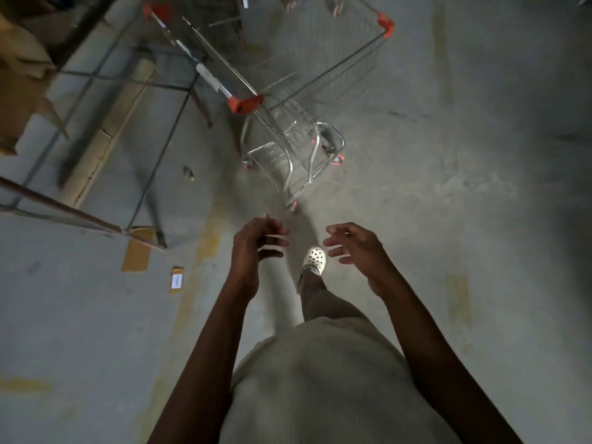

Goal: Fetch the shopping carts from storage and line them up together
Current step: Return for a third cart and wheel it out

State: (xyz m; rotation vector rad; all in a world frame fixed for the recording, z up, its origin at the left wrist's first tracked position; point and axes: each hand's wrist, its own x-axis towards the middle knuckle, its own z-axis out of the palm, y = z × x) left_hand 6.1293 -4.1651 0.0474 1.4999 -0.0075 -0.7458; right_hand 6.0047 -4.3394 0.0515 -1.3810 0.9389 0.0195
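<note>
Below, both bare hands are raised in front of the body over a grey concrete floor (448, 219). Left hand (253, 248): fingers loosely curled and spread, holding nothing. Right hand (355, 248): fingers likewise parted and half bent, palm turned inward, holding nothing. The two hands are apart from each other, and neither touches the shopping cart (288, 100), which stands ahead of them on the floor.

The cart is a wire basket on a chromed frame with red plastic corner pieces, its handle (209, 80) running diagonally toward the upper left; a pale sleeve on the handle may carry print, but it is too blurred to read. Its wheels show red rims. Parts of further carts (336, 4) appear at the top edge (only their lower frames are in view).

To the left stands a metal rack (153, 155) with cardboard (22, 91) on it. Flat cardboard scraps (136, 256) lie on the floor beside its foot, and one small box (176, 279) bears a white label, the writing illegible. A pale perforated clog (315, 259) shows between the hands, and faded yellow paint (205, 245) runs along the floor.
</note>
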